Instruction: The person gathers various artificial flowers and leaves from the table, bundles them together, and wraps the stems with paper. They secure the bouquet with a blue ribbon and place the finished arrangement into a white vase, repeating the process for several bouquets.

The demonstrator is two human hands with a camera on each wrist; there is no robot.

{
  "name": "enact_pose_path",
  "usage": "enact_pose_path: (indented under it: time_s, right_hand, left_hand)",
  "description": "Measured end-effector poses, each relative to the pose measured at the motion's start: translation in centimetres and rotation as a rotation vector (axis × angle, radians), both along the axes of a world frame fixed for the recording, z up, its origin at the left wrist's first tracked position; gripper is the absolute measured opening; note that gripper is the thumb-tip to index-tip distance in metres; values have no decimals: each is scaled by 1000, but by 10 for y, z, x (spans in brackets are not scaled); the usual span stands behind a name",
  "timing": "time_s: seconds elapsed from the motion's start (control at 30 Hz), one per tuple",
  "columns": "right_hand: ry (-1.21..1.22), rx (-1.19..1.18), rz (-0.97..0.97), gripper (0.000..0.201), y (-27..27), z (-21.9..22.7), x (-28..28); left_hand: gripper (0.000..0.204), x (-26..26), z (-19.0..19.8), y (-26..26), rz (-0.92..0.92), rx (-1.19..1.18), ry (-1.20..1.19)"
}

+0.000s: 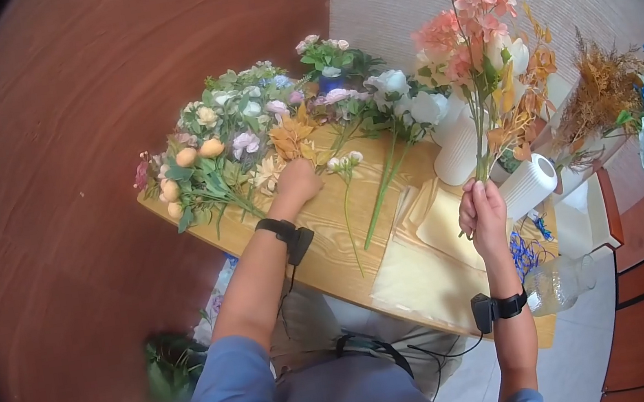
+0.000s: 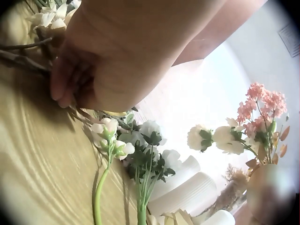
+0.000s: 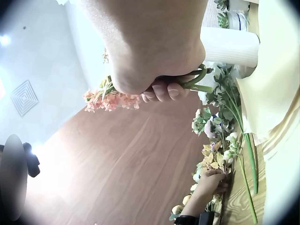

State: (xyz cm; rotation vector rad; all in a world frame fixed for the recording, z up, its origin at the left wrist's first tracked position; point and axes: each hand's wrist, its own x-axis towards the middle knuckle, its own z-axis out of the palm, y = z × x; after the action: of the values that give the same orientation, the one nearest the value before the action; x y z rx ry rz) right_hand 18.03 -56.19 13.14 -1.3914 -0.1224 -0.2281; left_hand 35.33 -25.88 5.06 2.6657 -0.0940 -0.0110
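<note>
Desk [image 1: 305,257]: flowers [image 1: 246,143] line its far edge.
Pink bouquet [image 1: 461,62]: above right edge, stems clamped in our raised right hand [image 1: 487,215].
Left hand [image 1: 299,182]: lowered at golden sprig [image 1: 292,134]; grip, we cannot tell.

On table [image 1: 306,262]: flower heap [image 1: 246,143] left, vases [image 1: 524,189] right, sheets [image 1: 411,275] front.

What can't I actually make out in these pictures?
What exactly the left hand is touching: left wrist view, shadow and the hand itself hide it.
How many stems the right hand holds: right wrist view, the hand covers most.
Inside the white vase beside the right hand: head view, its walls hide it.
Dark green leaves, lower left: head view, blurred.
</note>
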Motion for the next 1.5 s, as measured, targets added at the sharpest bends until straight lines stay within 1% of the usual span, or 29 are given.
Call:
enact_pose_path:
  time_s: [0.07, 0.13, 0.17, 0.23, 0.33, 0.43, 0.47, 0.5, 0.57, 0.63, 0.7, 0.77, 0.8, 0.87, 0.9, 0.93, 0.97, 1.03, 1.1, 1.17, 1.23, 1.27, 1.33, 1.37, 1.43, 1.5]
  right_hand:
    - [-1, 7, 7, 23, -1, -1, 1]
    - [-3, 13, 11, 23, -1, -2, 1]
    - [-4, 13, 15, 23, -1, -2, 0]
    - [-9, 17, 18, 23, 1, -3, 0]
    - [-7, 49, 45, 22, 0, -4, 0]
    - [21, 83, 51, 22, 0, -4, 0]
    - [23, 95, 59, 22, 1, -2, -1]
    - [18, 94, 50, 22, 0, -1, -2]
    - [33, 87, 59, 22, 1, -2, -2]
    - [29, 93, 73, 22, 0, -4, -2]
    - [21, 94, 78, 22, 1, -5, -1]
    - [28, 169, 106, 23, 0, -4, -4]
    - [26, 165, 100, 23, -2, -4, -5]
    - [23, 293, 212, 24, -6, -4, -6]
    - [15, 283, 206, 24, -8, -3, -6]
    - [21, 352, 256, 26, -10, -2, -7]
    - [27, 420, 308, 27, -12, -1, -8]
    - [18, 422, 330, 28, -16, 0, -7]
    - [12, 484, 373, 30, -17, 2, -7]
    - [9, 487, 384, 30, -19, 3, -6]
    - [-1, 481, 382, 30, -17, 3, -6]
    - [8, 487, 390, 30, -17, 2, -6]
    - [-1, 459, 376, 30, -18, 1, -6]
    - [8, 466, 384, 30, -18, 2, -6]
    - [-5, 443, 369, 29, -16, 3, -7]
    - [-12, 438, 376, 29, -17, 1, -6]
  left_hand:
    - [33, 3, -5, 2, 22, -19, 8]
    - [26, 4, -10, 3, 31, -70, -65]
    - [26, 5, -12, 2, 29, -70, -66]
    - [22, 8, -14, 3, 89, -155, -77]
    - [18, 5, -12, 2, 100, -197, -127]
    - [13, 3, -8, 6, 51, -237, -139]
    - [13, 6, -12, 7, 38, -239, -145]
    - [12, 8, -15, 7, 66, -273, -178]
    - [13, 16, -23, 8, 101, -305, -212]
    - [18, 13, -23, 10, 89, -367, -186]
    - [22, 11, -22, 13, 85, -380, -202]
    - [26, 9, -21, 10, 63, -402, -216]
    - [28, 6, -19, 10, 59, -403, -224]
    - [31, 5, -18, 11, 47, -414, -240]
    - [31, 5, -18, 11, 55, -438, -192]
    - [32, 5, -19, 11, 63, -463, -145]
    - [32, 5, -19, 10, 57, -473, -153]
    - [31, 3, -19, 8, 121, -532, -149]
    - [31, 1, -19, 6, 128, -536, -194]
    - [32, -2, -19, 4, 144, -531, -232]
    - [29, -6, -16, 5, 107, -473, -303]
    - [29, -8, -14, 6, 117, -467, -299]
    - [26, -11, -9, 4, 65, -385, -221]
    - [26, -10, -11, 4, 76, -379, -215]
    - [24, -5, -22, 5, 52, -445, -259]
    - [20, 4, -35, 7, 66, -438, -228]
